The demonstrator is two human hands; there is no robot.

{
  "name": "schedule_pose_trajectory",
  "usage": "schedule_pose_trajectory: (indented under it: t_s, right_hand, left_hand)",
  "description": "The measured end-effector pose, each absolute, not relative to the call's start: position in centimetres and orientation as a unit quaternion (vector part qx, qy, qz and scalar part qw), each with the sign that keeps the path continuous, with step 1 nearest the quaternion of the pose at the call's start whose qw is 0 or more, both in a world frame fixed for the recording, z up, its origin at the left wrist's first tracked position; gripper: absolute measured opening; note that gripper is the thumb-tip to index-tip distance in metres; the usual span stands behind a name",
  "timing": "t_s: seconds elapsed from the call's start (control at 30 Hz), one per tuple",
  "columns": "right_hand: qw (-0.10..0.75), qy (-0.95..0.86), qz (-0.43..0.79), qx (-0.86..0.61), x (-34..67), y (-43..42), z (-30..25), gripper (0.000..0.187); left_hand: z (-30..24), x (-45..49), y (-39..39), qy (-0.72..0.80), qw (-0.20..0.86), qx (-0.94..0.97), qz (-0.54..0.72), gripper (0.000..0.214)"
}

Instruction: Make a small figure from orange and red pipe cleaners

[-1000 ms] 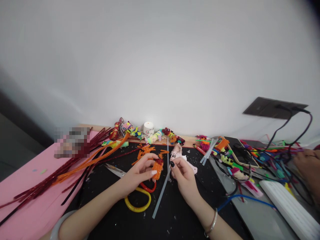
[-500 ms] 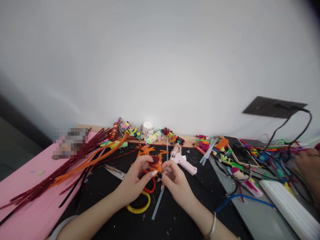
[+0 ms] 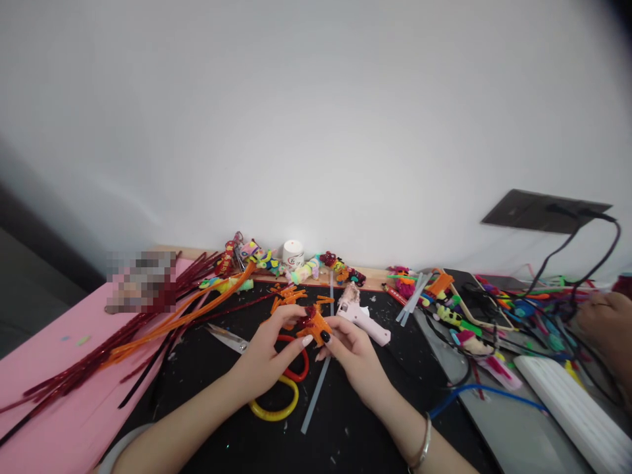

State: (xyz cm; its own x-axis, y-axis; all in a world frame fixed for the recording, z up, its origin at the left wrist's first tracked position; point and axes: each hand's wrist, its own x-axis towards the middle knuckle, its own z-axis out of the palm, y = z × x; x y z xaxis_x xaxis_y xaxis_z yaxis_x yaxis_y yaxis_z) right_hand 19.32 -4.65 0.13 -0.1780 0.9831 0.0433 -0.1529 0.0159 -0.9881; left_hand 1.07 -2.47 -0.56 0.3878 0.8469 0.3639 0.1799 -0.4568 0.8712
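Observation:
Between my two hands is a small orange and dark red pipe-cleaner figure (image 3: 318, 326), held above the black mat (image 3: 217, 421). My left hand (image 3: 274, 352) pinches its left side between thumb and fingers. The thumb and fingers of my right hand (image 3: 350, 355) grip its right side; part of the figure is hidden behind them. Scissors (image 3: 274, 416) with a yellow and a red handle loop lie under my left hand, blades to the left. A translucent glue stick (image 3: 315, 401) lies between my wrists. Cut orange pipe-cleaner pieces (image 3: 289, 297) lie just beyond the figure.
A pale pink glue gun (image 3: 365, 322) lies right of my hands. Long red and orange pipe cleaners (image 3: 148, 329) spread over the pink surface at left. Finished figures and a white paper cup (image 3: 293, 254) line the wall. At right are a white power strip (image 3: 567, 401), cables and another person's hand (image 3: 605, 322).
The orange and red figure has turned and shifted slightly right in my fingers, showing more orange. My right thumb has moved a little right and up. The other person's hand has shifted.

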Motion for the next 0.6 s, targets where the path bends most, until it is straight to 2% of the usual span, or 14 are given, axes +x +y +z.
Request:
schedule_pose_trajectory:
  t_s: [0.13, 0.27, 0.6]
  right_hand:
    - [0.5, -0.492, 0.573, -0.424, 19.5, -4.4, 0.3, 0.021]
    - [0.482, -0.484, 0.603, -0.412, 19.8, -4.2, 0.1, 0.023]
    - [0.475, -0.465, 0.638, -0.389, 19.8, -4.3, 0.1, 0.022]
  left_hand:
    - [0.1, 0.8, -2.0, 0.328, 0.383, 0.75, 0.429, 0.025]
    - [0.6, 0.4, -1.4, 0.325, 0.335, 0.771, 0.433, 0.018]
    - [0.5, 0.3, -0.8, 0.32, 0.31, 0.777, 0.444, 0.013]
